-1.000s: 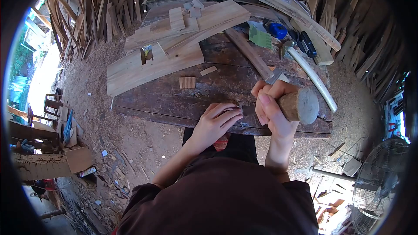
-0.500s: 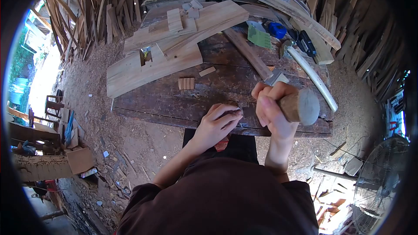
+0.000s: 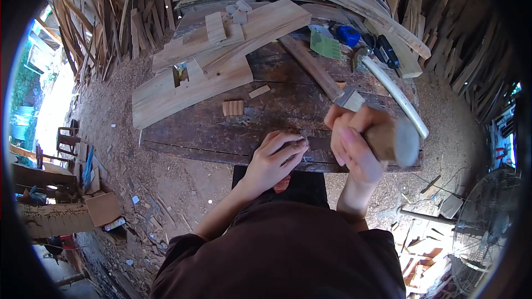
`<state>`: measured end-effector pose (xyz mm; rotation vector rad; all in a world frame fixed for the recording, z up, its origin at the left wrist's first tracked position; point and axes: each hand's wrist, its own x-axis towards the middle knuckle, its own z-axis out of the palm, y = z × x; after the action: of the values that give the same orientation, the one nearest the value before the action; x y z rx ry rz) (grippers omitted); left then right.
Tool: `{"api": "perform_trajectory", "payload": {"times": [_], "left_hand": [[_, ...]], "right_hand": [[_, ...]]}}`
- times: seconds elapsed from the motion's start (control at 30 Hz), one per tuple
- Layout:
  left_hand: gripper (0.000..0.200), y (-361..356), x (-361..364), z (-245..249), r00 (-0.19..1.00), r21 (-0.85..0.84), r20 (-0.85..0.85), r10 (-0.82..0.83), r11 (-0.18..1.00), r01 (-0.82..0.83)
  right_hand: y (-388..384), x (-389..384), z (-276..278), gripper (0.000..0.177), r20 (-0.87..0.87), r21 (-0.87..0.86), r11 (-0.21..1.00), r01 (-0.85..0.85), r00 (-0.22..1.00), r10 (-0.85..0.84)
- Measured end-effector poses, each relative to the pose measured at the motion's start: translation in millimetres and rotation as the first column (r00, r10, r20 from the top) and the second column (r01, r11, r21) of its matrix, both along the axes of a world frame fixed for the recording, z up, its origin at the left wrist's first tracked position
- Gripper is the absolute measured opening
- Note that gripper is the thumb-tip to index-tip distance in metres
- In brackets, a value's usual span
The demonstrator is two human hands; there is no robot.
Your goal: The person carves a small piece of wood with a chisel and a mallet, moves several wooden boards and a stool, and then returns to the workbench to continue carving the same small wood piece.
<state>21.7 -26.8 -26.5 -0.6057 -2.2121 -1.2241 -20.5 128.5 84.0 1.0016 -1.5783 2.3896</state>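
A thick, rounded wooden piece [image 3: 394,139], brown along its side and paler on its round end face, sticks out from the curled fingers of the right hand [image 3: 357,141], the pale face turned outward, its outline blurred. A small greyish thing [image 3: 304,140] shows at the left hand's [image 3: 277,158] fingertips, mostly hidden.

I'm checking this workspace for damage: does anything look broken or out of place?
The worn table has a long dark gap near its front edge, possibly a split or a plank joint. Scraps litter the floor, which looks untidy.
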Motion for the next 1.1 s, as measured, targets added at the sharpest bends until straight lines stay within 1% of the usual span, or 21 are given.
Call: {"api": "perform_trajectory", "payload": {"times": [0.07,0.13,0.2,0.23,0.27,0.33,0.37,0.43,0.47,0.53,0.57,0.6,0.67,0.7,0.73,0.8,0.87,0.93,0.97,1.03,1.1], "left_hand": [[0.017,-1.3,4.7,7.4,0.999,-0.013,-0.027,0.033,0.999,-0.034],[0.018,-2.3,1.0,-6.0,1.000,0.008,-0.009,0.020,1.000,-0.020],[0.019,-3.9,-3.3,-8.2,1.000,0.025,-0.004,0.007,1.000,-0.007],[0.019,-4.5,-2.9,-7.6,1.000,-0.003,-0.001,0.009,1.000,-0.009],[0.019,-4.0,-0.7,-5.6,1.000,-0.029,0.007,0.011,1.000,-0.011],[0.018,-4.2,2.4,2.9,1.000,-0.032,-0.010,0.018,0.999,-0.018],[0.017,-4.9,3.7,6.1,0.999,-0.037,-0.027,0.023,0.999,-0.024],[0.017,-6.0,2.7,0.1,1.000,-0.036,0.000,0.019,0.999,-0.019],[0.017,-6.0,1.3,-2.3,1.000,-0.034,0.018,0.021,0.999,-0.021],[0.017,-5.4,1.7,-4.2,1.000,-0.017,0.024,0.012,1.000,-0.012],[0.017,-5.7,1.3,-4.3,0.999,0.000,0.034,0.006,1.000,-0.006],[0.017,-5.4,1.2,-4.7,0.999,0.002,0.038,0.008,1.000,-0.008],[0.017,-6.7,1.2,-5.4,0.999,-0.005,0.029,0.016,1.000,-0.015],[0.017,-7.0,2.0,-6.0,0.999,-0.006,0.033,0.013,1.000,-0.013],[0.017,-6.9,1.7,-6.3,0.999,0.009,0.031,0.012,1.000,-0.013],[0.017,-6.2,-0.1,-6.9,1.000,0.027,0.026,0.012,1.000,-0.013],[0.017,-5.9,-0.3,-8.7,0.999,0.078,0.045,0.015,0.997,-0.018],[0.017,-6.0,-1.2,-9.7,0.999,0.082,0.042,0.017,0.996,-0.020],[0.016,-6.0,-1.7,-10.3,0.999,0.086,0.039,0.019,0.996,-0.023],[0.016,-6.0,-2.4,-11.6,0.998,0.100,0.054,0.012,0.995,-0.018],[0.016,-5.7,-3.2,-12.5,0.998,0.111,0.064,-0.001,0.994,-0.007]], "right_hand": [[-0.6,4.8,4.9,0.023,-0.027,0.037,0.999,0.024,0.999,-0.023],[-3.5,5.0,2.6,0.023,-0.065,0.070,0.997,0.043,0.997,-0.038],[-8.1,-3.4,-11.2,0.021,0.107,0.032,0.998,0.053,0.993,-0.057],[-4.8,-7.5,-16.7,0.020,0.088,-0.005,1.000,0.000,0.996,0.000],[-4.9,-5.7,-14.6,0.020,0.093,-0.006,1.000,0.003,0.996,-0.002],[-5.9,-3.3,-6.1,0.021,-0.005,0.020,1.000,0.005,1.000,-0.005],[-6.5,-2.0,-5.3,0.021,0.000,0.019,1.000,0.010,1.000,-0.010],[-8.8,1.0,-4.8,0.022,-0.050,0.066,0.993,0.093,0.995,-0.089],[-13.2,-1.6,-12.8,0.022,-0.051,0.066,0.993,0.097,0.994,-0.093],[-22.8,-11.1,-35.2,0.022,0.181,0.164,0.973,0.160,0.965,-0.189],[-20.5,-10.0,-32.3,0.021,0.121,0.168,0.971,0.172,0.974,-0.193],[-19.9,-9.0,-29.3,0.021,0.124,0.170,0.971,0.170,0.974,-0.192],[-19.5,-5.5,-22.4,0.021,0.067,0.082,0.982,0.172,0.982,-0.178],[-18.7,-1.6,-16.0,0.021,0.043,0.124,0.970,0.208,0.976,-0.215],[-16.2,0.6,-14.2,0.021,0.043,0.125,0.970,0.211,0.975,-0.217],[-10.3,2.4,-12.5,0.022,-0.092,0.137,0.966,0.218,0.974,-0.206],[-12.2,2.8,-19.6,0.023,-0.076,0.114,0.972,0.206,0.977,-0.198],[-15.3,4.5,-29.7,0.024,0.048,0.239,0.951,0.195,0.976,-0.212],[-14.0,3.4,-33.3,0.024,0.049,0.240,0.952,0.193,0.976,-0.210],[-7.5,2.2,-38.3,0.022,0.034,0.117,0.965,0.236,0.970,-0.241],[-3.1,1.6,-38.2,0.020,0.023,0.090,0.968,0.235,0.971,-0.238]]}}
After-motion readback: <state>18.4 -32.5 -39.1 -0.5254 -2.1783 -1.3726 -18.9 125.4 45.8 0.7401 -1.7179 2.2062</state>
